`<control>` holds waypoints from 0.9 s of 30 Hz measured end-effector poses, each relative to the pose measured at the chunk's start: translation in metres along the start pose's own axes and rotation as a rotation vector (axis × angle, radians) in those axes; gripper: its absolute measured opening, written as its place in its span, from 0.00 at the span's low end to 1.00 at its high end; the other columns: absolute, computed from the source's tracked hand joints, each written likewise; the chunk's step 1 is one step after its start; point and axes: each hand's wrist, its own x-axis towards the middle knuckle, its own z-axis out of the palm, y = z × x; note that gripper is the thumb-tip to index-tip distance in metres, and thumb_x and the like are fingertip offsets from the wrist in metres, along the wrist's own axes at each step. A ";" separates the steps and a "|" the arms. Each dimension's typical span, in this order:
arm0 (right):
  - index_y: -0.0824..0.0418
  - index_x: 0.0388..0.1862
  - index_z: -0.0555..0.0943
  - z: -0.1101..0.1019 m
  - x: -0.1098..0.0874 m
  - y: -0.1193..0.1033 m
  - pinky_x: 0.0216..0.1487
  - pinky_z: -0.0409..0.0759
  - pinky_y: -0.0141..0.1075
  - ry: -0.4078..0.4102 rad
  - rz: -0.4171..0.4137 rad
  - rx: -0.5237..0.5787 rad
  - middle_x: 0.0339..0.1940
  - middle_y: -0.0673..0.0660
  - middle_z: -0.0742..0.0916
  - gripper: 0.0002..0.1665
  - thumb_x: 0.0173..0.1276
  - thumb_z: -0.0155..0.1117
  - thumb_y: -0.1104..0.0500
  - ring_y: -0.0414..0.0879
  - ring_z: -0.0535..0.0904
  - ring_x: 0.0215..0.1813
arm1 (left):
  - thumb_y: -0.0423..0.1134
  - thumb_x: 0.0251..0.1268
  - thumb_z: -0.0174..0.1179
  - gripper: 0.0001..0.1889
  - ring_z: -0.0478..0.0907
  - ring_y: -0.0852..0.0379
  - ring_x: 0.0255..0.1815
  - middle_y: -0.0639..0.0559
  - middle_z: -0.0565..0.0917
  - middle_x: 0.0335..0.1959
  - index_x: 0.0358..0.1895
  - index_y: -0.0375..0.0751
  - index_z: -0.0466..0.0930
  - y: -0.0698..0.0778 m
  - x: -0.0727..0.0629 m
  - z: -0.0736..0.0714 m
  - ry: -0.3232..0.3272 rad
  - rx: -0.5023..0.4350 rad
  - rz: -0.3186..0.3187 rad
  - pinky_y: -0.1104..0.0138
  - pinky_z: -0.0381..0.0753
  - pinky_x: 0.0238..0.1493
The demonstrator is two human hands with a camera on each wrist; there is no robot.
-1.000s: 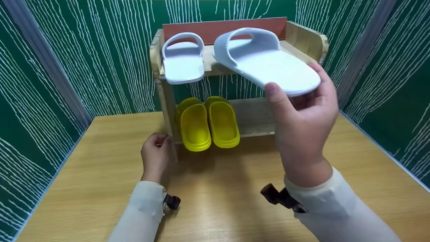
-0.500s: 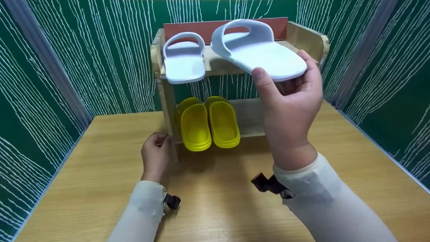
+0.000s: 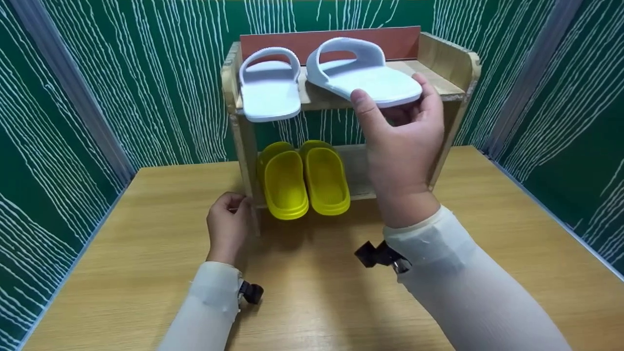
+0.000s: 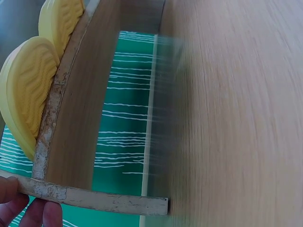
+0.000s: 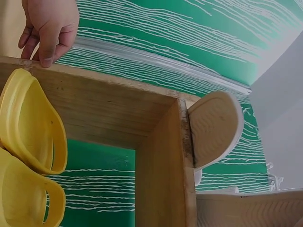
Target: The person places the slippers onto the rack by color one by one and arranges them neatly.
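Observation:
My right hand (image 3: 404, 146) grips the heel end of a white slide sandal (image 3: 375, 83), thumb on the near edge and fingers beneath. Its strap end points left over the top shelf of a wooden shoe rack (image 3: 446, 83). Left of it, the matching white slide (image 3: 271, 97) rests on that shelf, heel overhanging the front. In the right wrist view the held slide (image 5: 251, 208) shows its ridged sole. Down at the rack's left side panel, my left hand (image 3: 228, 226) pinches the front edge; the left wrist view shows its fingertips (image 4: 51, 215) round the panel (image 4: 104, 200).
A pair of yellow clogs (image 3: 286, 187) sits on the lower shelf (image 3: 363, 170), at its left end, heels overhanging the front. The rack stands on a wooden table (image 3: 312, 292). Green walls (image 3: 146, 73) with white streaks enclose the back and sides.
My right hand has carried the white slide leftward, bringing its heel end up and closer to the top shelf. The left hand stays at the side panel.

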 end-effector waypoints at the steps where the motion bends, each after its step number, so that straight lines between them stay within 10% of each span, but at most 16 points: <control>1: 0.64 0.79 0.62 0.001 0.001 0.001 0.68 0.78 0.32 -0.001 -0.002 0.001 0.73 0.60 0.76 0.51 0.63 0.81 0.59 0.47 0.77 0.69 | 0.44 0.80 0.59 0.09 0.76 0.48 0.53 0.45 0.81 0.51 0.50 0.43 0.82 0.000 0.000 0.000 -0.002 -0.003 -0.005 0.60 0.84 0.55; 27: 0.59 0.77 0.60 0.023 0.008 0.032 0.66 0.79 0.30 -0.076 0.046 -0.157 0.71 0.56 0.74 0.55 0.60 0.84 0.51 0.44 0.74 0.69 | 0.42 0.79 0.60 0.09 0.79 0.48 0.52 0.44 0.84 0.49 0.48 0.41 0.84 -0.002 0.001 -0.001 0.011 0.027 0.075 0.58 0.83 0.54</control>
